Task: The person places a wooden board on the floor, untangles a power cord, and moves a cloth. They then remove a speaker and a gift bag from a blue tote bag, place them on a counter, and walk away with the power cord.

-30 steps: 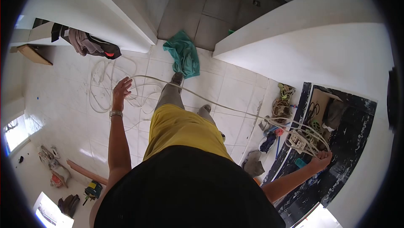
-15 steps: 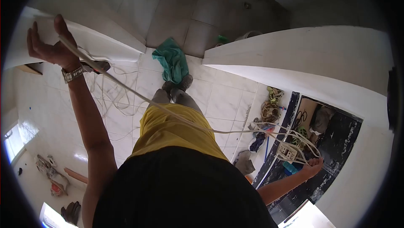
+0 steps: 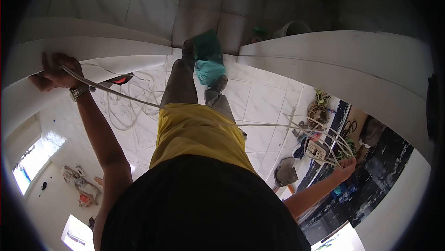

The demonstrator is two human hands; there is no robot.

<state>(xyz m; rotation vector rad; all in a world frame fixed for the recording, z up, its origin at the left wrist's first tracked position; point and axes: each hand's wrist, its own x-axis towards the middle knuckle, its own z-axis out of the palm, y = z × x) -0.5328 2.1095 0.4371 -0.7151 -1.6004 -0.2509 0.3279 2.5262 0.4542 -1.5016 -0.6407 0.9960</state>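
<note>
My left hand (image 3: 60, 71) is raised at the far left by the white wall edge, with a watch on its wrist. Its fingers are partly bent around a white cable (image 3: 111, 90), and one points up. From there the cable crosses in front of my body to my right hand (image 3: 344, 169). That hand is closed on several loops of the same cable at the right. Among the loops hangs a white socket block (image 3: 316, 151) of an extension cord. More cable lies in loose loops (image 3: 121, 120) on the tiled floor below my left hand.
A teal cloth (image 3: 210, 68) lies at the doorway by my feet. White wall edges stand on both sides. Along the right are a black marbled slab (image 3: 387, 170), a grey bag-like item (image 3: 285, 172) and tangled cords (image 3: 319, 111). A bucket (image 3: 296, 28) stands beyond the doorway.
My legs have moved apart, one foot now at the doorway beside the cloth. My left hand has come down in view and its fingers have bent more. My right hand still holds the loops.
</note>
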